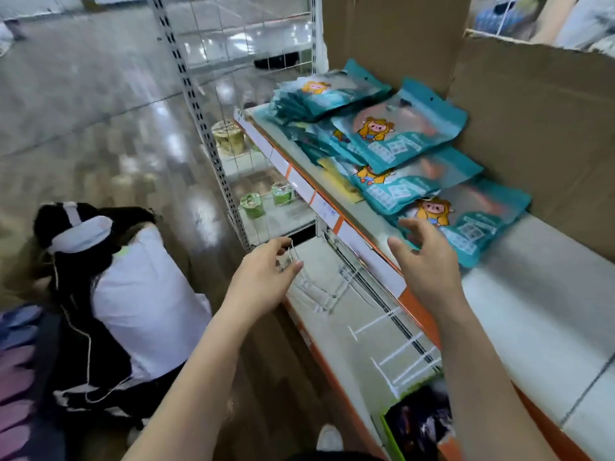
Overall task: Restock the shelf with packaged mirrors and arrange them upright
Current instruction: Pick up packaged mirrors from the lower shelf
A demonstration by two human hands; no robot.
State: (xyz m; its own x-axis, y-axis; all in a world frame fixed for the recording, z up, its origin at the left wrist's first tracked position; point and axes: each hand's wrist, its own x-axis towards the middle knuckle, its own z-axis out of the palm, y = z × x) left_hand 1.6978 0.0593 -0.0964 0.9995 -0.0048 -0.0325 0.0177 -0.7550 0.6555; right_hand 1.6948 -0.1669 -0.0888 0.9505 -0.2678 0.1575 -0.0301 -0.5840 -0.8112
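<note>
Several teal packaged mirrors with a cartoon figure lie flat in overlapping piles on the upper shelf (539,314); one pile (319,94) is at the far end, others (399,134) spread toward me. The nearest pack (472,224) lies at the shelf's front. My right hand (429,261) hovers just in front of it, fingers spread, holding nothing. My left hand (266,277) is lower, over the shelf below, fingers pinched on a thin clear wire divider (312,287).
A person (109,294) in a white top crouches on the floor at left. Cardboard (545,134) backs the upper shelf. The lower shelf (346,327) holds white wire dividers and a dark box (419,424). A wire rack (233,94) with small green jars (253,204) stands beyond.
</note>
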